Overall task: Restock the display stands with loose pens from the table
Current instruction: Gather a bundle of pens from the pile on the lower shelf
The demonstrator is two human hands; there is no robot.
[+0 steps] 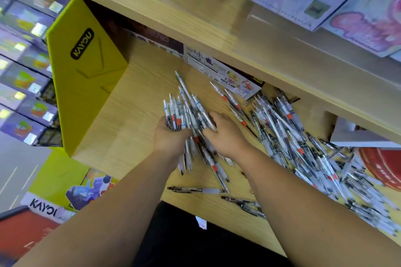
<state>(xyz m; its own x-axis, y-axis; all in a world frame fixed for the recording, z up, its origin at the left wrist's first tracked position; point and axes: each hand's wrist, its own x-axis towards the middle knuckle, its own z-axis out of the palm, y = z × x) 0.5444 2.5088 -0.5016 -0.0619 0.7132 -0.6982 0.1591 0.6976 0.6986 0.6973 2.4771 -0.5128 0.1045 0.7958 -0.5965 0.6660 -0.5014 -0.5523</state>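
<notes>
wooden tabletop (pixel 134 102) tucked under a shelf (pixel 195 17), yellow stand (pixel 82 84) off to the left. left hand (pixel 170 136) is wrapped round a bundle (pixel 184 110) of pens, its fingers curled underneath and mostly hidden. the pens fan up and away from the wrist, with ends poking out below the palm. my read: it's gathering one tidy fistful so a whole slot can be filled in one go. right hand (pixel 225 136) sits against the bundle's right side, fingers (pixel 213 118) bent over the pens and clasping them, likely squaring up the strays. the loose pile (pixel 303 147) lies just right of that hand, spread across the tabletop, with a few singles near the front edge.
</notes>
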